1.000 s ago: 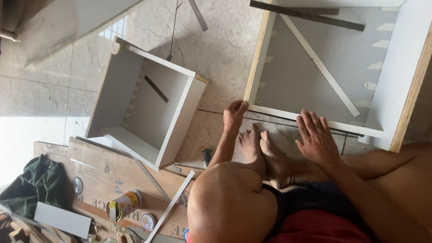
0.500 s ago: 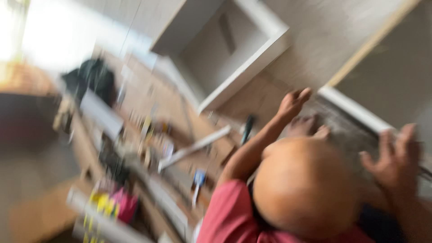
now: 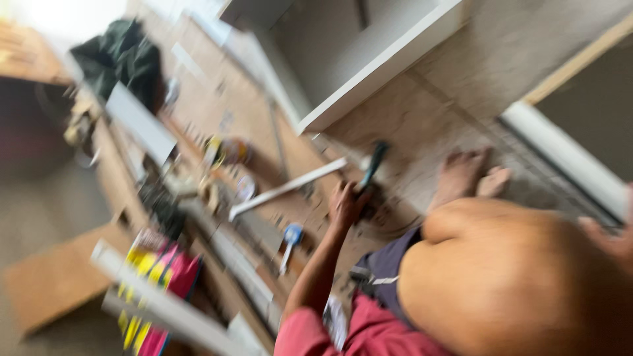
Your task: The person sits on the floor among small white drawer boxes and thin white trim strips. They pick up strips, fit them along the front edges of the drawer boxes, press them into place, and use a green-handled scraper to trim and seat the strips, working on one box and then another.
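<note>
**Down on the floor, left hand on a dark-handled tool**

Down by the bent knee, the left hand [image 3: 346, 204] is wrapped around a dark-handled tool [image 3: 373, 165], fingers curled on its lower end while the handle sticks up and away toward the white cabinet box [image 3: 369, 79]. The picture is badly blurred, so what kind of tool it is I cannot tell. The tool sits on the tiled floor [image 3: 428, 118], just beside the bare feet [image 3: 465, 175] and close to the end of a white strip [image 3: 287, 188] lying slantwise across the brown cardboard [image 3: 217, 112].

Over at the far right edge, the right hand [image 3: 613, 240] barely shows, close to the white edge of a large panel [image 3: 560, 155]; whether it is clenched or loose I cannot tell.

Around the cardboard: a small blue-and-white object [image 3: 291, 236] near the forearm, a round tin [image 3: 227, 150] farther up, a dark green cloth bundle [image 3: 122, 56] at the top left, and a pink-and-yellow package [image 3: 155, 283] at the lower left, with a pale board [image 3: 171, 310] across it.
</note>
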